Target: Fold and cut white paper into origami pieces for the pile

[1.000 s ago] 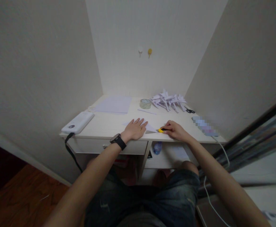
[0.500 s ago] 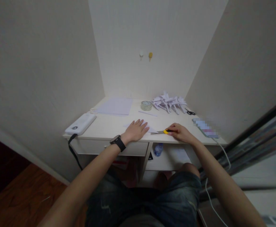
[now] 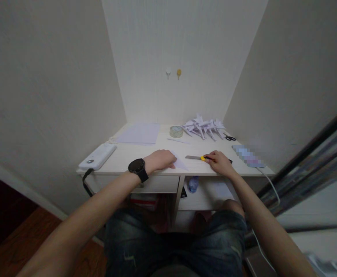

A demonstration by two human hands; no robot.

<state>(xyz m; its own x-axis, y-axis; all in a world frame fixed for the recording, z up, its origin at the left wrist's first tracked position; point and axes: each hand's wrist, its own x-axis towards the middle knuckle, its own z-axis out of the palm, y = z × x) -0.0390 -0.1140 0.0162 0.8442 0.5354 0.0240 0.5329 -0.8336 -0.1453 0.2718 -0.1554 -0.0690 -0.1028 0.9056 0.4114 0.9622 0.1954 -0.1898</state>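
My left hand [image 3: 160,159], with a black watch [image 3: 137,168] on its wrist, lies curled on a folded white paper [image 3: 180,164] near the front edge of the white desk [image 3: 133,154]. My right hand [image 3: 220,162] grips a yellow utility knife [image 3: 198,157] that lies flat on the desk, its blade pointing left and clear of the paper. Both hands sit a hand's width apart.
A white power bank [image 3: 97,156] with a black cable lies at the desk's left corner. Flat paper sheets [image 3: 139,134], a tape roll [image 3: 176,131], a heap of folded paper shapes [image 3: 203,127], black scissors [image 3: 230,137] and a phone [image 3: 247,155] on a cable lie farther back and right. Walls close in on both sides.
My left hand has drawn back toward the desk edge and curled its fingers on the paper. The right hand has slid the knife rightward, away from the paper. The head has turned slightly.
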